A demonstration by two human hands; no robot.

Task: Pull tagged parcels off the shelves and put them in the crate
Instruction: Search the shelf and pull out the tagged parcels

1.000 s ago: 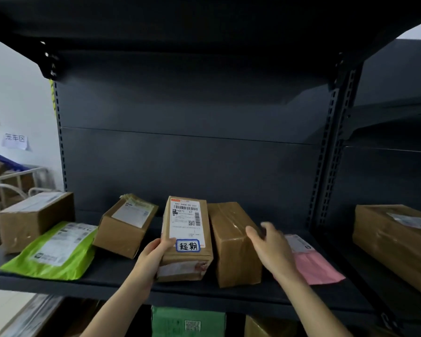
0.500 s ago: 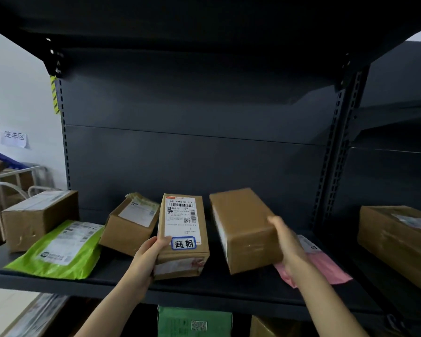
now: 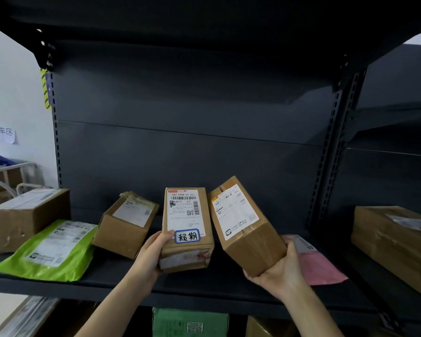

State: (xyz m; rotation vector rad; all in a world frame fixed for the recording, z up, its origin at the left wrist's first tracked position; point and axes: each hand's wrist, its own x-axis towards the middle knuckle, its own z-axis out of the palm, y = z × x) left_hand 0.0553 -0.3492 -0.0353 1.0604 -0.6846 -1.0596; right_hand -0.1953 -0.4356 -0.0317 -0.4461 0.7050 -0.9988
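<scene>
Left grip (image 3: 153, 254): clenched round the near left edge of the tagged parcel (image 3: 188, 215). My thumb lies on its top face, just beside the tag (image 3: 187, 236); the fingers go underneath, out of sight.

Right grip (image 3: 282, 271): cupped under the near end of a second cardboard box (image 3: 243, 227), palm below, fingers wrapped up its right side. Box is held tilted, with its far end leaning left, just beside the tagged parcel's upper right corner.

Tagged parcel sits between my two grips, over the middle of the shelf (image 3: 204, 285), label face toward me. I cannot tell whether its near end touches the shelf.

Look of it: long brown carton, white shipping label with barcodes and a QR code. The tag is white, blue-bordered and handwritten, low on the label. Clear tape across the near end.

Also on the shelf: pink mailer (image 3: 319, 266) behind my right grip, green mailer (image 3: 51, 249) well to the left.
</scene>
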